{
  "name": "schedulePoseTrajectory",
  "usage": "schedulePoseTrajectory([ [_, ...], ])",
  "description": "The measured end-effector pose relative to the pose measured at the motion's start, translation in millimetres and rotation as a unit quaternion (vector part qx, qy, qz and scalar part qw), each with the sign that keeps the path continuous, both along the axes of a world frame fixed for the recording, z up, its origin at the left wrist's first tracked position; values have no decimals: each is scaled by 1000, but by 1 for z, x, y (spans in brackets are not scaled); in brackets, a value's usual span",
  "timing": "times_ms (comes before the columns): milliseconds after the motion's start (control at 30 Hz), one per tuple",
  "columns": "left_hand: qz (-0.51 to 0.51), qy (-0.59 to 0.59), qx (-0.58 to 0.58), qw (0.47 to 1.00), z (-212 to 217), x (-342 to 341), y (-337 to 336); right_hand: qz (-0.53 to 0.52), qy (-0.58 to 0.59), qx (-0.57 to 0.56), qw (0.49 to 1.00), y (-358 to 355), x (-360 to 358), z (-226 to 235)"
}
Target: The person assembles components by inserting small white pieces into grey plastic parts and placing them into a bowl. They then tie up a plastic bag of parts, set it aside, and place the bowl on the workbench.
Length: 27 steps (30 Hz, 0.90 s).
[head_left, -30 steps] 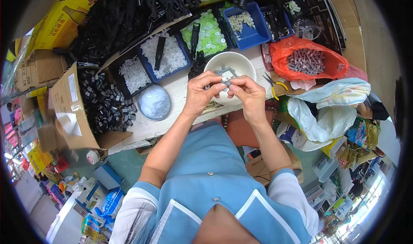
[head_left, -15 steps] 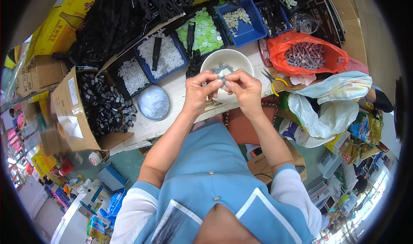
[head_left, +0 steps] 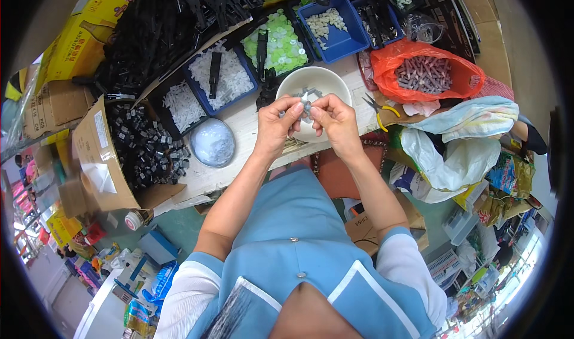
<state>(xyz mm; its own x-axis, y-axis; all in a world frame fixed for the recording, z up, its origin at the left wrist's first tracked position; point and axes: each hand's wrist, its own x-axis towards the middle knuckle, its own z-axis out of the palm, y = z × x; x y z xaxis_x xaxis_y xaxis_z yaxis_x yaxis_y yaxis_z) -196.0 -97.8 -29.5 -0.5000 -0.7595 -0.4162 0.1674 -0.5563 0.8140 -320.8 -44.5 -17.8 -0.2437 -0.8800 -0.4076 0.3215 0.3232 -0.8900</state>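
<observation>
Over a white bowl (head_left: 339, 86) at the table's near edge, my two hands meet, fingertips pinched. My left hand (head_left: 278, 124) and my right hand (head_left: 335, 122) both grip a small grey plastic part (head_left: 307, 107) between thumbs and forefingers. Its exact shape is mostly covered by the fingers. More small grey pieces (head_left: 312, 92) lie inside the bowl, just beyond my fingertips. To the right of the bowl rest pliers with yellow handles (head_left: 383, 113), their jaws apart. A round dish of bluish-white, shiny material (head_left: 213, 142) stands left of my left hand.
Trays of white parts (head_left: 224, 79), green discs (head_left: 278, 43) and cream pieces (head_left: 326, 25) line the far side. A red bag of grey parts (head_left: 382, 70) sits right; a carton (head_left: 98, 153) of black parts stands left. Black parts (head_left: 161, 34) are heaped at the back left.
The grey part has turned slightly between my fingers, and the fingertips have shifted a little. Both hands stay over the bowl. The whole view has moved slightly.
</observation>
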Motion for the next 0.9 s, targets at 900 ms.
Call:
schedulePoseTrajectory([
  [900, -11, 352, 139, 925, -49, 48, -22, 182, 568, -10, 803, -21, 9, -108],
])
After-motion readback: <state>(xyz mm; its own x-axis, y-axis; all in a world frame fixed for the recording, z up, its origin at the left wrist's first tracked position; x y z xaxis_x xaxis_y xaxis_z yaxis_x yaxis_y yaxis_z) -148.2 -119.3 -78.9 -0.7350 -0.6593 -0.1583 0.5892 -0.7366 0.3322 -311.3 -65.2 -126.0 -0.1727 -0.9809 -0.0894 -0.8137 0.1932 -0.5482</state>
